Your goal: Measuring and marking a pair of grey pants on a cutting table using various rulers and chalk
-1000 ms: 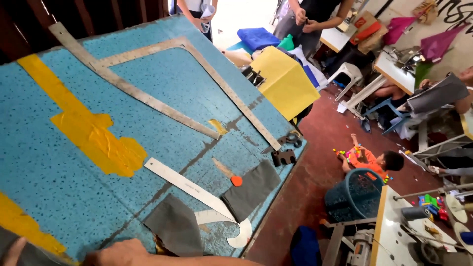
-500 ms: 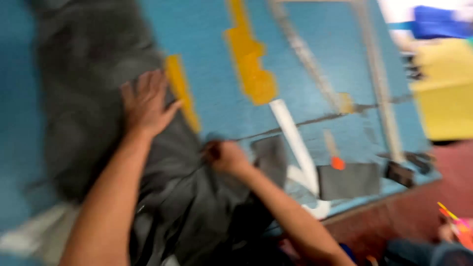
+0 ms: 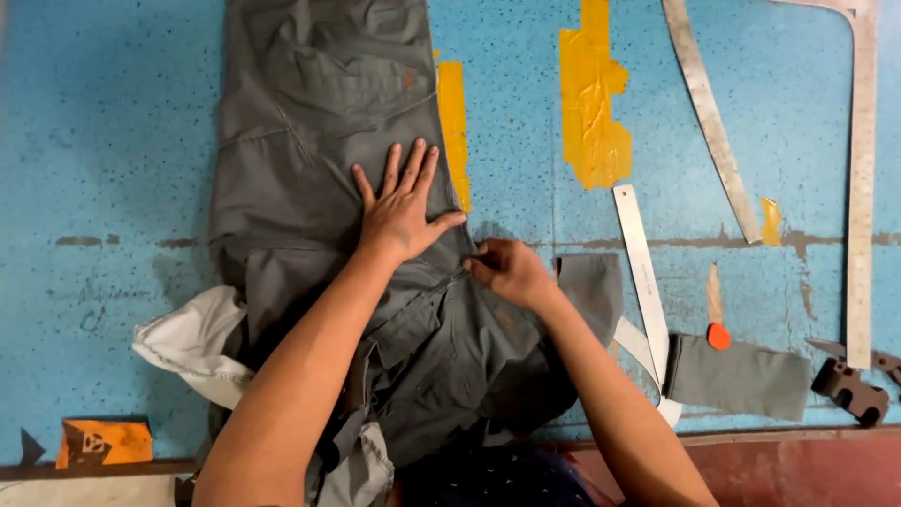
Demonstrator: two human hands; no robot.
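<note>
Grey trousers lie flat on the blue speckled cutting table, spread top to bottom through the frame centre, lower part bunched w/ white pocket lining showing at the table's near edge. Looks like mid-weight woven cloth: soft, limp, light, creases easily, not slippery on this surface, not fragile. Likely best handled by pinning w/ a flat palm and pinching at a seam or edge; lifting from one point would just make it sag.

Left hand: open, fingers spread, palm pressed down on the fabric near its right edge, forearm coming in from bottom left. Right hand: closed in a pinch on the garment's edge just beside the left thumb; can't tell if it also holds a small tool. Forearm enters from bottom right.

Nearby: yellow tape patches, straight steel ruler, curved ruler, L-square, grey fabric pieces, orange-tipped marker.
</note>
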